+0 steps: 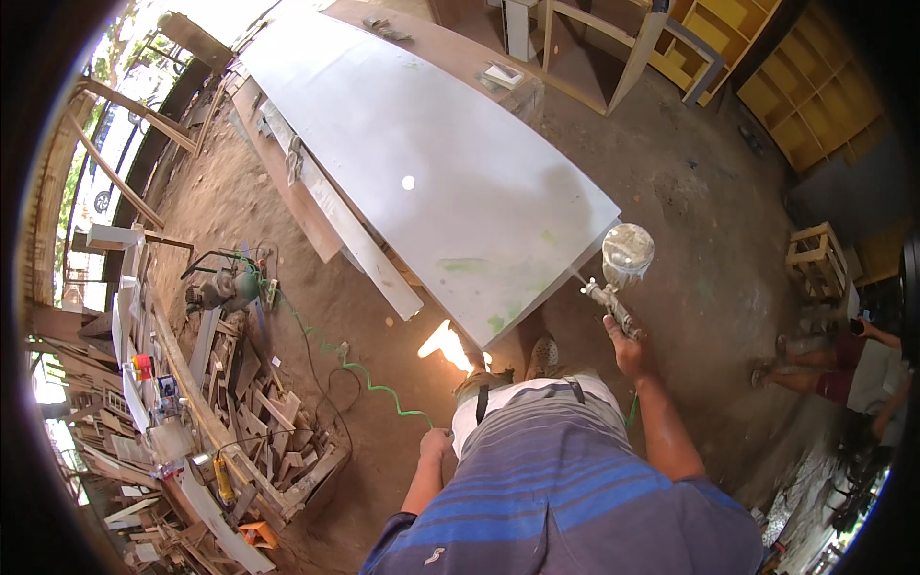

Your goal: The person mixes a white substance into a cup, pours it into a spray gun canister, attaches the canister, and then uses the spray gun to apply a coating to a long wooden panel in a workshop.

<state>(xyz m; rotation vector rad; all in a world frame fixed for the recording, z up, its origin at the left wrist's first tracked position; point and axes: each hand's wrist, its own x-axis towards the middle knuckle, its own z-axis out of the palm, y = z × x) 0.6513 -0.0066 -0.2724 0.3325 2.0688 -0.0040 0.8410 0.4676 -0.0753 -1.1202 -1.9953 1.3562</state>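
Observation:
My right hand (pixel 630 353) is wrapped round the handle of a metal spray gun (pixel 606 299) with a paint-smeared round cup (pixel 628 251) on top. Its nozzle points at the near right edge of a large white panel (pixel 412 125), and a faint mist shows in front of it. Green and grey smudges mark the panel's near end. Low at my left side, my left hand (pixel 437 442) is closed where a coiled green air hose (pixel 383 386) meets it. A bit of green hose also hangs below my right hand.
Boards (pixel 316 196) stick out under the panel's left side. A machine (pixel 225 287) stands on the dirt floor at left, near a heap of wood scraps (pixel 259 422). Cabinet frames (pixel 594 57) stand at the back right. Another person (pixel 862 374) is at far right.

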